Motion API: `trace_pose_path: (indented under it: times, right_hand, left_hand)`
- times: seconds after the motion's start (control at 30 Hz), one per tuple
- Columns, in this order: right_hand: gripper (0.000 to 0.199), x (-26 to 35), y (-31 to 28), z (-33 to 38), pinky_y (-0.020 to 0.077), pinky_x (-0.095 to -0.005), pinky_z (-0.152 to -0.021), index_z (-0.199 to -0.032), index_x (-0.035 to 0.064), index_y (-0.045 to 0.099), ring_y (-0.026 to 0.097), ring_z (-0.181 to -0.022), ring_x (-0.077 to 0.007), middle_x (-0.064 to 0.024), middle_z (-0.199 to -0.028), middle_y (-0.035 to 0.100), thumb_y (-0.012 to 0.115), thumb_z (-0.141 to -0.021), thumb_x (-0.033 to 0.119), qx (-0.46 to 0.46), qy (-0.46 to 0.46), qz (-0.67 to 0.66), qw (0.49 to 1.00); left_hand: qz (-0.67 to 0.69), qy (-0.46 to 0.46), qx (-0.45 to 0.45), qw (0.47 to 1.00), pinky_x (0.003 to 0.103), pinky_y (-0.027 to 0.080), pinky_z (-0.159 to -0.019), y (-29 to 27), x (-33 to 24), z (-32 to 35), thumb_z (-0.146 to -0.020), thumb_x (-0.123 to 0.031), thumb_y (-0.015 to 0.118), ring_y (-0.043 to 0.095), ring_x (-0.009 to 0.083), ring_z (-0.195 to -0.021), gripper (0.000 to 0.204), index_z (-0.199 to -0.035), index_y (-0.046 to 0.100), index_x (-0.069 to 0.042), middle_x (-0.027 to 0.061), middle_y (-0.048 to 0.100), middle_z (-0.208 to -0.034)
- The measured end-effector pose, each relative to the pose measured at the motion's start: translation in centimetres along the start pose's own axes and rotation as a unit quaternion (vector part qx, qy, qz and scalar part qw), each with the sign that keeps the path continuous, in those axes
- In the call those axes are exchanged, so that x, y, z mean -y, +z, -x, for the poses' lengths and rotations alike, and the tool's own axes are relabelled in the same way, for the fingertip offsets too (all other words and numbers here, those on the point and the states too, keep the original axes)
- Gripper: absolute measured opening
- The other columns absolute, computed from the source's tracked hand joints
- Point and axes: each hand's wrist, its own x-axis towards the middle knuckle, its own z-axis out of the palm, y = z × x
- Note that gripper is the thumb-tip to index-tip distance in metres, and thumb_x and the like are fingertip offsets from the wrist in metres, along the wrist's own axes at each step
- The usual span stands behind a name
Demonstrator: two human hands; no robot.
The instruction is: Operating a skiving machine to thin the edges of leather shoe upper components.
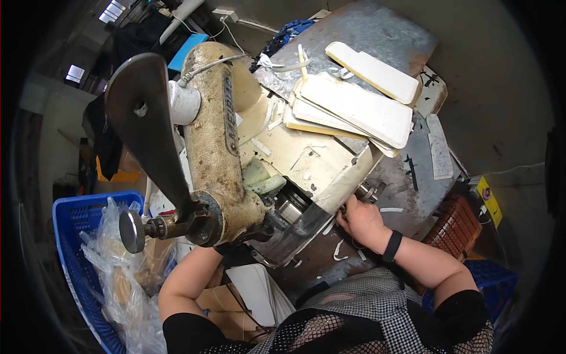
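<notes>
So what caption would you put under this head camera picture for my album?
A person's right hand reaches under a worn cream machine, beside stacked white pieces.

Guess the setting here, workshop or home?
Most likely a small factory workshop, perhaps for shoe or leather parts. An old cream industrial sewing machine sits on a worn metal table, with stacked white cut pieces beside it and a blue plastic crate on the floor.

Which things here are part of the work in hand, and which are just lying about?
In hand: right hand at machine's metal knob; left hand hidden under the worn machine.
Lying about: stacked white pads, blue crate, plastic bags, brown basket.
</notes>
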Motion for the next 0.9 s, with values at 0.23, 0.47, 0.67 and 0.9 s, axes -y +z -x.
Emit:
trace_pose_path:
  times: [0.23, 0.47, 0.67, 0.9]
  right_hand:
    - [0.026, 0.5, -0.2, 0.0, 0.0518, -0.0423, -0.051, -0.086, 0.0008, 0.044, 0.062, -0.056, -0.034, -0.0175, -0.064, 0.06, 0.063, -0.082, 0.019, -0.011, -0.029, 0.0, 1.0]
    - [0.028, 0.1, 0.2, 0.1, 0.0511, -0.0447, -0.051, -0.088, 0.0005, 0.045, 0.062, -0.055, -0.0362, -0.0177, -0.064, 0.061, 0.064, -0.081, 0.021, -0.019, -0.036, 0.014, 0.999]
    - [0.029, -0.2, 0.5, -0.1, 0.0507, -0.0458, -0.051, -0.089, 0.0003, 0.045, 0.061, -0.055, -0.038, -0.019, -0.064, 0.06, 0.065, -0.081, 0.02, -0.033, -0.049, 0.033, 0.998]
    - [0.03, -0.5, 0.7, -0.1, 0.0505, -0.0474, -0.052, -0.092, 0.0003, 0.045, 0.061, -0.055, -0.0395, -0.0196, -0.062, 0.06, 0.065, -0.081, 0.02, -0.041, -0.053, 0.027, 0.997]
  left_hand:
    - [-0.036, 0.019, -0.032, 0.999, 0.035, 0.033, -0.106, 0.2, -0.2, -1.6, -0.084, -0.011, 0.059, 0.046, 0.0223, -0.122, 0.047, -0.13, 0.05, -0.003, 0.0081, 0.051, -0.133]
    - [-0.062, 0.029, -0.122, 0.99, 0.035, 0.033, -0.106, 2.3, 1.3, 0.2, -0.084, -0.012, 0.059, 0.046, 0.0224, -0.123, 0.048, -0.13, 0.05, -0.003, 0.0079, 0.05, -0.134]
    - [0.104, -0.093, -0.234, 0.962, 0.024, 0.046, -0.079, 0.1, -1.2, 5.8, -0.077, -0.006, 0.07, 0.059, 0.0107, -0.085, 0.026, -0.102, 0.065, 0.0, 0.0024, 0.066, -0.092]
    - [0.092, 0.064, -0.435, 0.893, 0.022, 0.045, -0.068, -3.4, -7.7, 8.9, -0.085, -0.017, 0.068, 0.057, 0.0059, -0.074, 0.018, -0.097, 0.064, -0.004, -0.0016, 0.064, -0.081]
